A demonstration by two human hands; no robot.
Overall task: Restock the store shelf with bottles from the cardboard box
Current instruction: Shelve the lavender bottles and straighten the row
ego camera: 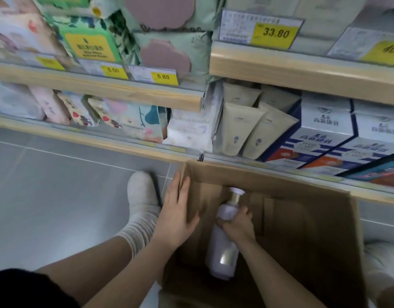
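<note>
The bottle [222, 247] lies inside the box [302, 218], near its left wall. Its long side runs near to far, and its cap points far, toward the shelf [147, 150]. The right hand [236, 225] has its grip curled round the upper part, just below the cap. The left hand [178, 210] lies flat and open on the box's left wall. The bottle looks hard, smooth and maybe slippery, likely a bit heavy if full. Holding it round the middle seems safest.
</note>
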